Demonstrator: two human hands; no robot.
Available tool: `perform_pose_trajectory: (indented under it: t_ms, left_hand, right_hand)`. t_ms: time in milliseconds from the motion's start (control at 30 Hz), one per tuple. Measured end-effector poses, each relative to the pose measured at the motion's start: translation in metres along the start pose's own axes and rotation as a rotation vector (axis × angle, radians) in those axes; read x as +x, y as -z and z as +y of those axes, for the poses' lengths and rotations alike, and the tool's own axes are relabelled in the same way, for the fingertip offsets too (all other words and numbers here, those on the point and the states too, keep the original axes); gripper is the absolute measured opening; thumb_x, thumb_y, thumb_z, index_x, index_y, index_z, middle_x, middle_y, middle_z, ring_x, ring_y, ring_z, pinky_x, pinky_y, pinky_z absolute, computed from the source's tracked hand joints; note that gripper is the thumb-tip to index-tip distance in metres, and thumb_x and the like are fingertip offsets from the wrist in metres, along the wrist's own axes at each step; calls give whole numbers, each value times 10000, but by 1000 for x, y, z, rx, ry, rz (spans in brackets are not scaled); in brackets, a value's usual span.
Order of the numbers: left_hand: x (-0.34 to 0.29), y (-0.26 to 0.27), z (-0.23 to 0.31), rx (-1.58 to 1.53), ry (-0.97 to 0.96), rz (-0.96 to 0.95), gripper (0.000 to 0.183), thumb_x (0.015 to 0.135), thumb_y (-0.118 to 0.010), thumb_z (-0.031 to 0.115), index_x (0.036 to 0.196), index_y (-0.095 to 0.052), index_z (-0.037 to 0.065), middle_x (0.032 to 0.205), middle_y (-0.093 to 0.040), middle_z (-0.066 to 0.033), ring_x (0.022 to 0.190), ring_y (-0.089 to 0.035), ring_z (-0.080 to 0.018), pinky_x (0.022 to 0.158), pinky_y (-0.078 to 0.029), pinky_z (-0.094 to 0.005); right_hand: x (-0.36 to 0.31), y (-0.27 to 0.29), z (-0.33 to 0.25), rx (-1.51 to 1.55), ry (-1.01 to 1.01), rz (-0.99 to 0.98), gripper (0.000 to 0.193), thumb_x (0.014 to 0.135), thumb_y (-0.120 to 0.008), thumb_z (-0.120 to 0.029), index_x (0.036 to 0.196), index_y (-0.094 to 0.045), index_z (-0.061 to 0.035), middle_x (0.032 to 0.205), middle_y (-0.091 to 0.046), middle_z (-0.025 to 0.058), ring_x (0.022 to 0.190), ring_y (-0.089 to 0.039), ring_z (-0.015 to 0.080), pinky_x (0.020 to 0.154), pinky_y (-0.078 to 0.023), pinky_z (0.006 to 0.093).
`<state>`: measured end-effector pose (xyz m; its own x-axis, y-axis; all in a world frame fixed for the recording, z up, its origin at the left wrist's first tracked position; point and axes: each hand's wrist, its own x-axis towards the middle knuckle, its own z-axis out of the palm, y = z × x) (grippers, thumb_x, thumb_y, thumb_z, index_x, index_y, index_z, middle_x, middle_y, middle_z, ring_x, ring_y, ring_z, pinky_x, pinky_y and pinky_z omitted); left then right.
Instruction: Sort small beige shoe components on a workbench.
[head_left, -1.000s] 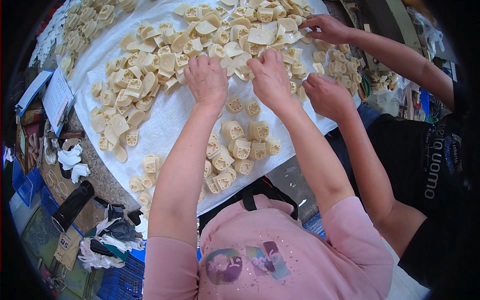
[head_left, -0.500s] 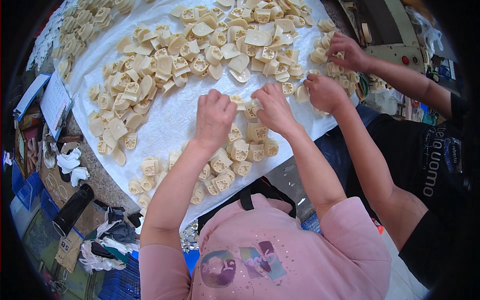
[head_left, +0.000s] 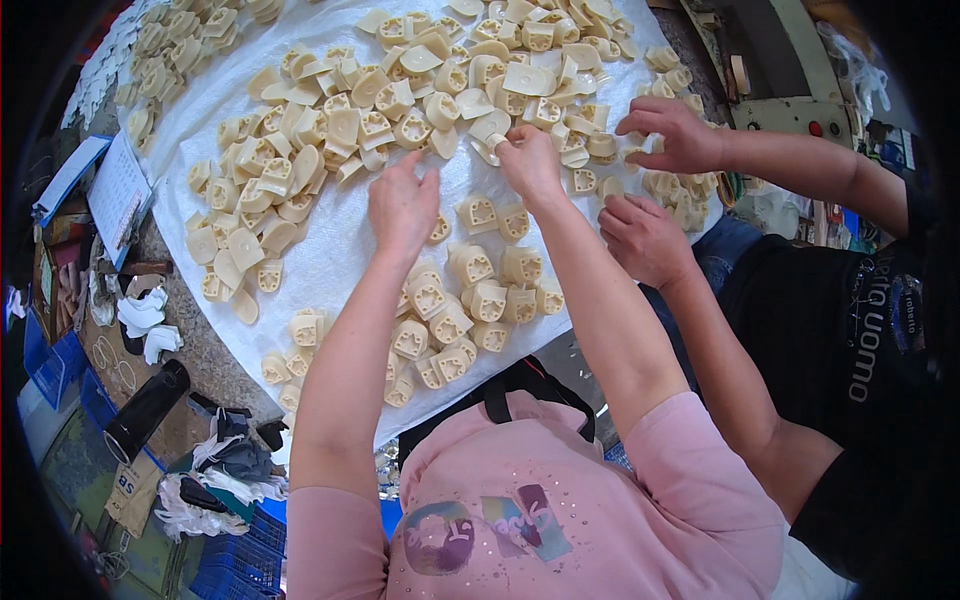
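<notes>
My left hand (head_left: 402,208) is open at the near edge of a big heap of cream moulded plastic pieces (head_left: 300,160), shaped like shoe heels. Its fingers reach toward the heap with the thumb apart, and I see nothing in it. To its right, my right hand (head_left: 530,168) pinches a cream heel piece (head_left: 494,145) at the heap's edge; the fingers partly cover it. Between my forearms lies a nearer group of heel pieces (head_left: 470,263), several with their hollow, ribbed ends showing. A white sheet (head_left: 330,250) lies under them all.
On the right, a co-worker in black has one hand (head_left: 685,135) spread over more pieces and the other (head_left: 645,240) curled at the sheet's edge. At the left are papers (head_left: 118,195), a black cylinder (head_left: 145,410), cloths (head_left: 225,450) and blue crates (head_left: 240,560).
Both my hands were together over the nearer pieces; now they have parted and moved away to the far heap. Two pieces stand where they were. The co-worker's upper hand has opened.
</notes>
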<state>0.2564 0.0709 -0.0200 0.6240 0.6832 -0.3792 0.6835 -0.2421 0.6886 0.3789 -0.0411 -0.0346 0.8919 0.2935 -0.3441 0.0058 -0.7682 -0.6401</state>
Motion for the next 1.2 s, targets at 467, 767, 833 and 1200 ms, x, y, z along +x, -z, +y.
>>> perform_pose_trajectory:
  t_ms: [467, 767, 833, 1200]
  left_hand:
    - [3, -1, -4, -181, -50, 183, 207, 720, -675, 170, 875, -682, 33, 604, -575, -59, 566, -569, -209, 601, -474, -326]
    - [-41, 62, -76, 465, -794, 74, 237, 676, -715, 86, 907, -664, 89, 728, -539, -31, 777, -515, -218, 692, -405, -350]
    - [-41, 62, -76, 474, -790, -42, 225, 677, -710, 86, 899, -673, 97, 748, -550, -24, 815, -516, -221, 715, -400, -353]
    - [-46, 58, -76, 625, -854, -61, 137, 689, -637, 93, 820, -676, 105, 767, -528, -22, 849, -496, -208, 736, -382, -346]
  right_hand:
    - [-21, 18, 2, 298, -15, 36, 222, 770, -643, -133, 944, -630, 5, 753, -628, 59, 675, -582, 140, 669, -487, 304]
    - [-35, 15, -2, 14, 257, -122, 242, 745, -624, -82, 973, -623, -1, 891, -621, 114, 794, -598, 228, 759, -491, 357]
    - [-36, 11, 0, -44, 293, -68, 247, 738, -619, -67, 978, -624, -8, 921, -605, 115, 858, -584, 246, 783, -482, 375]
    - [-37, 19, 7, -545, 505, 96, 254, 695, -603, -4, 941, -625, -61, 984, -522, 118, 976, -488, 295, 806, -452, 409]
